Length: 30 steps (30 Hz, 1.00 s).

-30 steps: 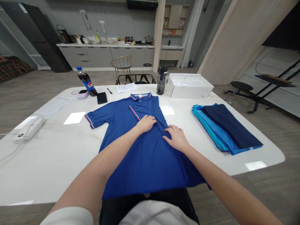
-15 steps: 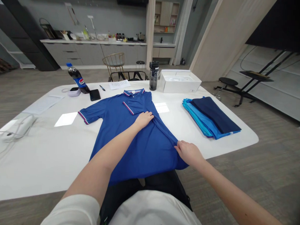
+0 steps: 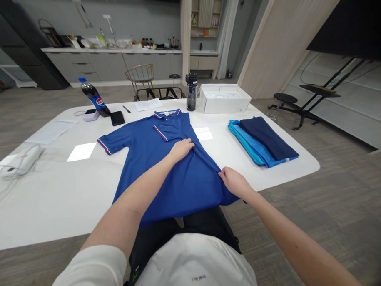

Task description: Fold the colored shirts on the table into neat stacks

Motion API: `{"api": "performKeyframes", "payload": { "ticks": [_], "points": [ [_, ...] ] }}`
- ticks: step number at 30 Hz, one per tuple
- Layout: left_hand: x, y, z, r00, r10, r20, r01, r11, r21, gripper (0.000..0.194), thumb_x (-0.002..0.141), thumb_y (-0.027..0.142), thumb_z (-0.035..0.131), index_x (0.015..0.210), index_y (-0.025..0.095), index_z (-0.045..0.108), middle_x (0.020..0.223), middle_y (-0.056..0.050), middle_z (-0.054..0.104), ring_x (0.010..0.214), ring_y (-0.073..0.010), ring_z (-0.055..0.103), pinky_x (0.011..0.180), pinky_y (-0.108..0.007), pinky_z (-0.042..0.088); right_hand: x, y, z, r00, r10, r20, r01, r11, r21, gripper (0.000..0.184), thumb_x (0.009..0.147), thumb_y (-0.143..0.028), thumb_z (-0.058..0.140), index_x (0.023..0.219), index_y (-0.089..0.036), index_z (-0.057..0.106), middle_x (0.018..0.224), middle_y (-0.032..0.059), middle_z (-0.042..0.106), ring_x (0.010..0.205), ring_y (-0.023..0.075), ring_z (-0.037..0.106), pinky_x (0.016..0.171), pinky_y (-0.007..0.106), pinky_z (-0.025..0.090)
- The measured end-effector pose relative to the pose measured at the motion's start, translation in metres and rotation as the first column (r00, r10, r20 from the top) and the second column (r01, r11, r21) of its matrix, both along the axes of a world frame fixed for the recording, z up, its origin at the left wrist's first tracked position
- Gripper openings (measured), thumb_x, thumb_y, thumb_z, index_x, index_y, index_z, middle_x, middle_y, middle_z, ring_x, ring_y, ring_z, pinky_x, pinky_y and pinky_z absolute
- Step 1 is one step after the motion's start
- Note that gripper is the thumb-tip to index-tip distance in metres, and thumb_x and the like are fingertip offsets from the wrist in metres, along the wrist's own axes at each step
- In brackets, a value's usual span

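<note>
A blue polo shirt (image 3: pixel 152 171) with striped red-and-white trim on collar and cuffs lies spread on the white table, its hem hanging over the front edge. One sleeve stretches out to the left; the other is folded inward across the chest. My left hand (image 3: pixel 182 150) is closed on the shirt's right side, just below the folded sleeve. Further down that same side, my right hand (image 3: pixel 234 181) pinches the edge of the fabric. Between my hands the cloth forms a taut ridge.
A stack of folded shirts (image 3: pixel 262 141) lies at the right on the table (image 3: pixel 66 197). Toward the back stand a white box (image 3: pixel 224 103), a dark water bottle (image 3: pixel 191 93) and a cola bottle (image 3: pixel 96 100). A phone (image 3: pixel 117 118), papers (image 3: pixel 51 131) and a power strip (image 3: pixel 24 162) are on the left.
My right hand has drawn the shirt's side edge slightly inward, to the left. My left hand keeps its hold at the same spot on the shirt. The whole view has shifted a little.
</note>
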<state>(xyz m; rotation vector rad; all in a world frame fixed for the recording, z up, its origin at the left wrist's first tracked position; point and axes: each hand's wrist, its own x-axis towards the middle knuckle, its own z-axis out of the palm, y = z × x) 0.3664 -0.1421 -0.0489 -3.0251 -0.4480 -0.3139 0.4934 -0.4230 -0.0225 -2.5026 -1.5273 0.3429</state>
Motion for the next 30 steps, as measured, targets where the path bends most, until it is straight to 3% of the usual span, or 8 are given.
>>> {"api": "performKeyframes", "payload": {
  "ticks": [6, 8, 10, 13, 17, 24, 27, 30],
  "points": [
    [-0.014, 0.022, 0.032, 0.989, -0.012, 0.146, 0.020, 0.998, -0.054, 0.026, 0.105, 0.026, 0.039, 0.115, 0.025, 0.063, 0.113, -0.007, 0.061, 0.101, -0.0205, 0.059, 0.077, -0.030, 0.048, -0.017, 0.017, 0.067, 0.916, 0.108, -0.387, -0.042, 0.984, 0.174, 0.031, 0.100, -0.042, 0.048, 0.080, -0.021, 0.058, 0.075, 0.0025, 0.067, 0.073, 0.0187, 0.062, 0.067, 0.028, 0.042],
    [-0.029, 0.030, 0.037, 0.987, -0.004, 0.161, 0.010, 0.999, -0.036, 0.027, 0.105, 0.025, 0.038, 0.116, 0.024, 0.062, 0.114, -0.007, 0.061, 0.102, -0.0210, 0.058, 0.082, -0.032, 0.047, -0.037, 0.032, 0.076, 0.872, 0.172, -0.458, -0.085, 0.975, 0.203, 0.031, 0.100, -0.043, 0.049, 0.081, -0.021, 0.058, 0.071, 0.0005, 0.064, 0.069, 0.0169, 0.060, 0.065, 0.027, 0.040],
    [-0.047, 0.030, 0.034, 0.992, 0.014, 0.124, -0.014, 1.000, 0.003, 0.026, 0.104, 0.023, 0.040, 0.116, 0.022, 0.063, 0.115, -0.009, 0.061, 0.102, -0.0224, 0.057, 0.086, -0.035, 0.046, -0.058, 0.046, 0.068, 0.839, 0.210, -0.502, -0.122, 0.972, 0.203, 0.028, 0.100, -0.043, 0.051, 0.083, -0.021, 0.059, 0.067, -0.0017, 0.061, 0.064, 0.0153, 0.057, 0.062, 0.026, 0.038],
    [-0.072, 0.012, 0.019, 1.000, -0.007, 0.014, 0.006, 0.999, 0.043, 0.026, 0.101, 0.021, 0.045, 0.120, 0.022, 0.063, 0.120, -0.011, 0.060, 0.105, -0.0244, 0.056, 0.086, -0.037, 0.045, -0.080, 0.056, 0.037, 0.849, 0.224, -0.478, -0.164, 0.973, 0.164, 0.020, 0.098, -0.039, 0.058, 0.090, -0.021, 0.061, 0.061, -0.0039, 0.057, 0.060, 0.0145, 0.055, 0.059, 0.026, 0.034],
    [-0.091, -0.027, 0.004, 0.993, -0.114, -0.013, 0.114, 0.993, 0.019, 0.032, 0.102, 0.020, 0.041, 0.127, 0.024, 0.062, 0.124, -0.010, 0.060, 0.105, -0.0230, 0.055, 0.086, -0.037, 0.043, -0.080, 0.034, 0.006, 0.919, 0.275, -0.283, -0.229, 0.956, 0.186, 0.014, 0.095, -0.037, 0.066, 0.095, -0.022, 0.065, 0.072, -0.0019, 0.061, 0.066, 0.0152, 0.057, 0.063, 0.026, 0.036],
    [-0.111, -0.070, 0.006, 0.962, -0.270, -0.037, 0.269, 0.962, -0.041, 0.033, 0.098, 0.016, 0.048, 0.125, 0.025, 0.065, 0.122, -0.009, 0.059, 0.105, -0.0218, 0.054, 0.088, -0.036, 0.040, -0.079, -0.029, 0.000, 0.929, 0.365, 0.055, -0.368, 0.927, 0.072, 0.044, 0.082, -0.057, 0.077, 0.104, -0.021, 0.065, 0.098, 0.0063, 0.065, 0.087, 0.0236, 0.064, 0.077, 0.033, 0.044],
    [-0.120, -0.084, 0.006, 0.951, -0.309, -0.014, 0.308, 0.950, -0.048, 0.027, 0.097, 0.021, 0.055, 0.121, 0.024, 0.066, 0.121, -0.008, 0.060, 0.108, -0.0229, 0.054, 0.092, -0.038, 0.040, -0.088, -0.041, -0.001, 0.911, 0.372, 0.177, -0.382, 0.924, 0.023, 0.029, 0.086, -0.042, 0.076, 0.102, -0.020, 0.064, 0.102, 0.0093, 0.065, 0.096, 0.0269, 0.063, 0.082, 0.035, 0.044],
    [-0.126, -0.101, 0.009, 0.940, -0.340, 0.038, 0.342, 0.939, -0.033, 0.021, 0.099, 0.028, 0.055, 0.116, 0.023, 0.067, 0.120, -0.009, 0.062, 0.113, -0.0243, 0.054, 0.099, -0.042, 0.037, -0.096, -0.048, 0.005, 0.920, 0.369, 0.131, -0.382, 0.920, 0.089, 0.009, 0.092, -0.028, 0.066, 0.092, -0.019, 0.063, 0.097, 0.0083, 0.065, 0.095, 0.0251, 0.062, 0.083, 0.035, 0.043]
  ]
}}
